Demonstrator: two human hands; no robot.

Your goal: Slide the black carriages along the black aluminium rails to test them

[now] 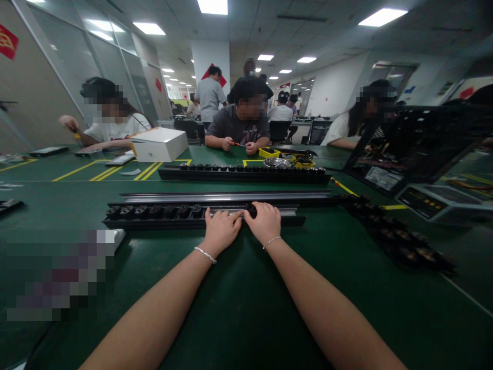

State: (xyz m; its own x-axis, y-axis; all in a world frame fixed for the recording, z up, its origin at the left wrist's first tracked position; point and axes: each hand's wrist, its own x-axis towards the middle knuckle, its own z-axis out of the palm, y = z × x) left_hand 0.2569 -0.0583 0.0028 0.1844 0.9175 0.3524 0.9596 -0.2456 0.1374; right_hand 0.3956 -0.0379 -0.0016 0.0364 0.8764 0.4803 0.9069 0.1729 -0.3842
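Note:
A long black rail [162,223] lies across the green table, with several round black parts [155,211] in a row along its left half. My right hand [264,222] is closed on a small black round part [251,209] over the right half of the rail. Beside it, my left hand [223,229] rests on the rail, its index finger stretched towards that part and touching or nearly touching it. The fingers of my left hand are apart, and nothing shows in them. Just behind lies a second rail [227,197] with a shiny channel.
Farther back stands another filled rail [246,175]. A white box [159,145] is at the back left. Several black parts [404,241] lie on the right, near a grey device [442,200] and an open black case [419,149]. People sit across the table.

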